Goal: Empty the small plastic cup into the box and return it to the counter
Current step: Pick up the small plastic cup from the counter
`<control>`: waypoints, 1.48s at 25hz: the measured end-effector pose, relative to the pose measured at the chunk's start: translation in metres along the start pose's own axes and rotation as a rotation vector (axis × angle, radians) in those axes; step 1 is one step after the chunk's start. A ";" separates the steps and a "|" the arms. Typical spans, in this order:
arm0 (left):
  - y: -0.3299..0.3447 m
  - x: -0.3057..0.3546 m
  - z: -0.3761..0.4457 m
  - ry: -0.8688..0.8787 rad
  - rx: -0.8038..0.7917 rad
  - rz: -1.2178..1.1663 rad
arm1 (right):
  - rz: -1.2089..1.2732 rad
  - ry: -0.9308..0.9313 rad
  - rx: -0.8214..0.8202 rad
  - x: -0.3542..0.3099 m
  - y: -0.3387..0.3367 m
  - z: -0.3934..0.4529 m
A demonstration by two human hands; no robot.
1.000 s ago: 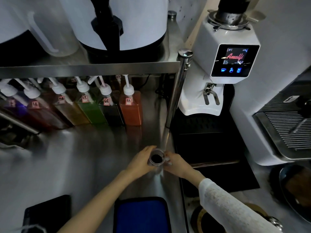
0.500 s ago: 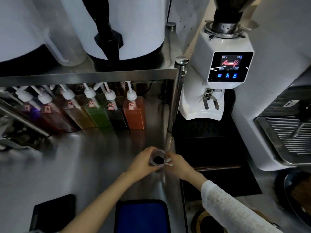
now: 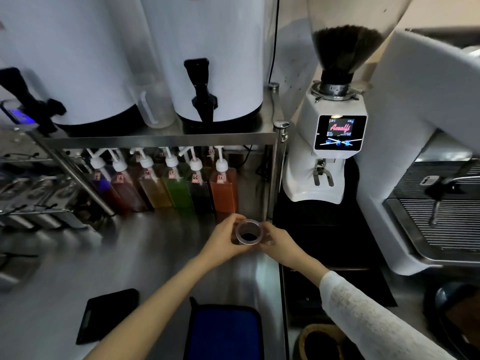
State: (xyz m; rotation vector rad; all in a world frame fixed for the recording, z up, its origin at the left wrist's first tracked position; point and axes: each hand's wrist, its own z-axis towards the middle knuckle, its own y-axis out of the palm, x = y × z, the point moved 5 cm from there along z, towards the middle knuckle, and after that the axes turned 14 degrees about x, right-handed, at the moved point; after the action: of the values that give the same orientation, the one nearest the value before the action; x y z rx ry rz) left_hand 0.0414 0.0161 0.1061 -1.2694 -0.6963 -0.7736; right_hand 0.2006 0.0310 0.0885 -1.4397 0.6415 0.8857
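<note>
A small clear plastic cup (image 3: 248, 232) with dark grounds at its bottom is held upright between both hands, just above the steel counter (image 3: 145, 258). My left hand (image 3: 225, 240) wraps its left side and my right hand (image 3: 279, 242) holds its right side. At the bottom right, a round container with dark contents (image 3: 322, 342) sits low by the counter's edge; I cannot tell whether it is the box.
A row of pump syrup bottles (image 3: 223, 188) stands under a steel shelf with a post (image 3: 276, 172) close behind the cup. A white grinder (image 3: 327, 162) and espresso machine (image 3: 428, 193) stand right. A blue pad (image 3: 224, 333) and a black scale (image 3: 109, 314) lie near.
The view has tilted upward and now shows the grinder's hopper. Both hands still hold the cup in about the same spot by the shelf post.
</note>
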 end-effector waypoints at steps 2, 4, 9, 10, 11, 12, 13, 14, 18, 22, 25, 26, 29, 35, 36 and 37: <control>-0.010 0.011 -0.004 -0.007 0.016 -0.029 | 0.021 -0.011 0.015 -0.013 -0.007 -0.005; -0.022 0.025 -0.010 -0.001 0.035 -0.063 | 0.056 -0.018 0.034 -0.029 -0.016 -0.013; -0.049 0.060 -0.026 0.065 0.061 -0.090 | 0.103 -0.036 0.059 -0.068 -0.036 -0.036; -0.053 0.065 -0.030 0.073 0.062 -0.097 | 0.111 -0.039 0.064 -0.073 -0.039 -0.040; -0.056 0.071 -0.033 0.085 0.062 -0.110 | 0.123 -0.039 0.073 -0.079 -0.043 -0.047; -0.060 0.076 -0.038 0.100 0.061 -0.125 | 0.140 -0.037 0.085 -0.085 -0.047 -0.055; -0.064 0.082 -0.044 0.114 0.060 -0.138 | 0.155 -0.031 0.095 -0.090 -0.051 -0.063; -0.067 0.089 -0.051 0.129 0.059 -0.144 | 0.170 -0.025 0.107 -0.095 -0.054 -0.072; -0.074 0.112 -0.079 0.195 0.032 -0.150 | 0.218 0.032 0.162 -0.110 -0.066 -0.114; -0.065 0.143 -0.113 0.237 -0.037 -0.209 | 0.295 0.084 0.198 -0.123 -0.091 -0.170; -0.048 0.176 -0.142 0.261 -0.162 -0.240 | 0.355 0.153 0.310 -0.123 -0.119 -0.224; -0.044 0.179 -0.145 0.254 -0.173 -0.248 | 0.360 0.161 0.318 -0.122 -0.123 -0.231; -0.032 0.191 -0.150 0.196 -0.193 -0.310 | 0.367 0.182 0.351 -0.125 -0.133 -0.249; 0.032 0.257 -0.194 0.181 -0.338 -0.369 | 0.415 0.248 0.555 -0.106 -0.201 -0.330; 0.046 0.271 -0.202 0.191 -0.371 -0.381 | 0.415 0.258 0.588 -0.099 -0.214 -0.344; 0.058 0.284 -0.209 0.195 -0.398 -0.393 | 0.419 0.262 0.611 -0.093 -0.226 -0.356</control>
State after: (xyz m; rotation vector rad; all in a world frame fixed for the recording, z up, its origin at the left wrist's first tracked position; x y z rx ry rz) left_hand 0.2576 -0.2168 0.2695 -1.4043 -0.6599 -1.3927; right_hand 0.3843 -0.3145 0.2702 -0.8791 1.3181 0.7264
